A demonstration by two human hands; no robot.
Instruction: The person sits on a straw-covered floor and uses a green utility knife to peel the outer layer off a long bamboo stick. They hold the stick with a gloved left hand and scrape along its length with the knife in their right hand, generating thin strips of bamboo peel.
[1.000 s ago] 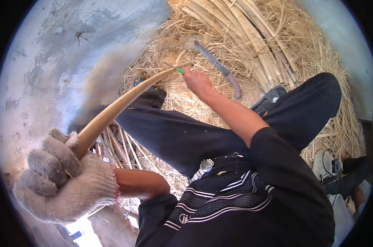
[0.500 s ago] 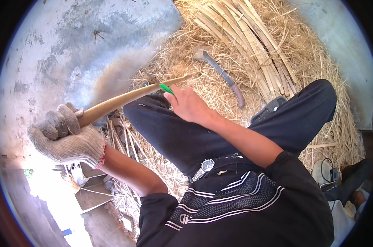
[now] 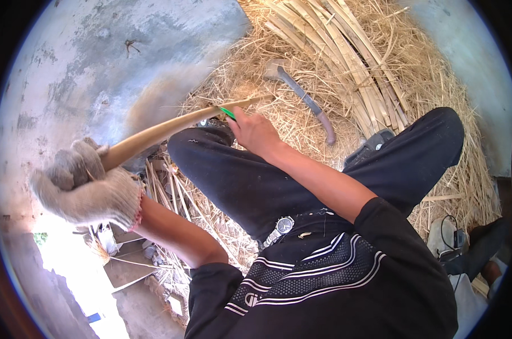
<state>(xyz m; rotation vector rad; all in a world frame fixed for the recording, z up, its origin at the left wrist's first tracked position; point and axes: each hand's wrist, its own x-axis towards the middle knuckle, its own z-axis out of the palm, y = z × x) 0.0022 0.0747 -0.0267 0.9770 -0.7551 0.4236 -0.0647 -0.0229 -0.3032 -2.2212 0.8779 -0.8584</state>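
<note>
My left hand (image 3: 86, 183), in a grey knitted work glove, is closed around the thick end of a long, pale bamboo strip (image 3: 154, 134). The strip slants up to the right past my bent knee, its thin far end over the shavings. Bare, my right hand (image 3: 256, 133) grips a small tool with a green handle (image 3: 227, 113), which looks like a knife. Its tip meets the strip near the far end; the blade can hardly be made out. A steel wristwatch (image 3: 284, 225) lies in my lap, on dark trousers.
Straw-like shavings (image 3: 437, 124) cover the floor ahead. A long-handled chopping blade (image 3: 301, 96) lies on them, beside a bundle of split bamboo strips (image 3: 346, 56). A stained wall (image 3: 86, 62) rises at the left. More strips (image 3: 174, 192) lie by my left forearm.
Both hands have shifted slightly left. The bamboo strip has moved left with my gloved hand, and the green handle has turned in my right hand.
</note>
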